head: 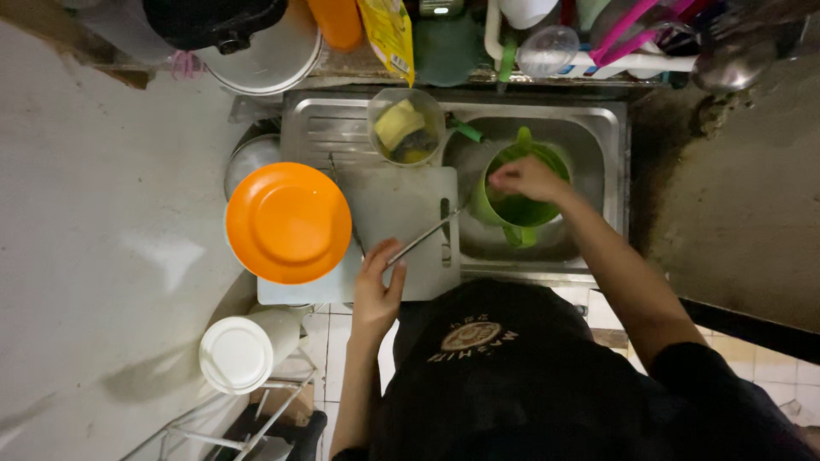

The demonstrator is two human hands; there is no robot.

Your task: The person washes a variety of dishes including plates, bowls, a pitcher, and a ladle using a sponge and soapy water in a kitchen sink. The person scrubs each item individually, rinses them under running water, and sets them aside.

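My left hand (378,288) grips a thin metal utensil (424,238) that lies slanted across a white cutting board (397,205) on the sink's drainboard. My right hand (525,178) reaches into the sink basin (589,137), fingers closed at the rim of a green jug (519,207) that stands in it; what the fingers pinch is hidden. An orange plate (289,222) rests at the board's left end, just left of my left hand.
A clear tub (406,126) with a yellow sponge stands behind the board. Pots, a yellow packet and a dish rack (615,51) crowd the back. A white lidded container (237,353) sits lower left. Grey walls run along both sides.
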